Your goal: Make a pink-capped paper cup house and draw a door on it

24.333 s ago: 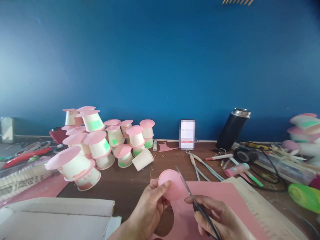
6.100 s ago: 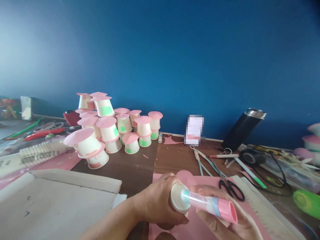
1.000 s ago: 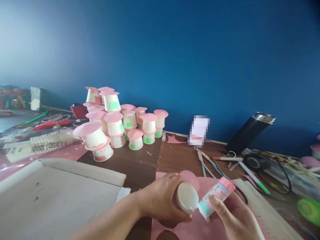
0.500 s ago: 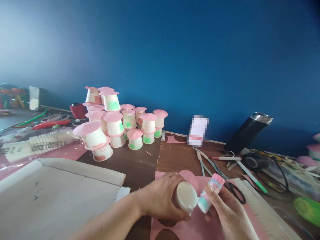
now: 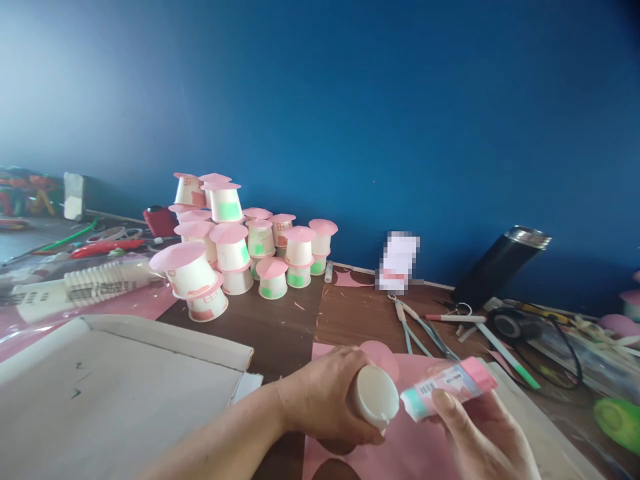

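My left hand (image 5: 336, 399) is wrapped round a white paper cup (image 5: 378, 395), whose round end faces up toward me; a small whitish bit sticks out at its lower rim. In my right hand (image 5: 475, 427) is a pink and mint glue stick (image 5: 445, 390), tilted, its pale end pointing at the cup with a small gap between them. Below both hands lies a sheet of pink paper (image 5: 400, 447) with round holes cut in it. A pink paper disc (image 5: 379, 359) lies just behind the cup.
Stacked paper cups with pink cone roofs (image 5: 229, 240) stand at the back left. A white cardboard box lid (image 5: 150, 400) lies at front left. Compasses (image 5: 407, 320), scissors (image 5: 440, 343), a marker (image 5: 510, 357) and a black flask (image 5: 495, 267) are at right.
My right hand has moved slightly right and turned the glue stick to a flatter angle, opening a little space from the cup. The left hand still holds the cup, nearly unmoved.
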The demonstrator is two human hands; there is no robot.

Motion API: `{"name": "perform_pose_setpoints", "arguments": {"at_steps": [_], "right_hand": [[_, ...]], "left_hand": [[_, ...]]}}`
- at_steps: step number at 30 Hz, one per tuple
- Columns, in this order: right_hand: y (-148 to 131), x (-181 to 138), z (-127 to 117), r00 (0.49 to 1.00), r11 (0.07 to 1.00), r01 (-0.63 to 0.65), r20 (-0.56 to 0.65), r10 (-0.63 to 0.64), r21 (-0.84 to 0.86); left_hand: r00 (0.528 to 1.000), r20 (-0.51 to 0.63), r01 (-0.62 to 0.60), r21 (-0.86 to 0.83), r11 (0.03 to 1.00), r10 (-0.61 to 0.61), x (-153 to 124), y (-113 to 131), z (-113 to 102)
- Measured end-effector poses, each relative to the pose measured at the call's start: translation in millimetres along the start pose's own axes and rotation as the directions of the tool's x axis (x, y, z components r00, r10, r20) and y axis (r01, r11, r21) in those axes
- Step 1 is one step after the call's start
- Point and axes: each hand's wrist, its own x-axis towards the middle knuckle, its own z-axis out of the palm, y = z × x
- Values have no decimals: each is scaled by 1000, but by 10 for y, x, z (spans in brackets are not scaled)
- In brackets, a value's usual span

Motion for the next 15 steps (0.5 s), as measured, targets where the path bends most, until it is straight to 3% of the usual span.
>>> {"name": "perform_pose_setpoints", "arguments": {"at_steps": [8,12,15], "right_hand": [[-18,-30,-81,968,940,221,178,-179,-260],[15,-47,-66,940,870,341,161,-302,-355],[-12,-73,-18,944,868,326,83,-319,-375]], "left_hand": [[1000,3,-25,1,1000,25,14,-10,5],[1000,4,-29,14,999,29,11,-9,6],[1000,11,-13,4,1000,13,6,6,1]]}}
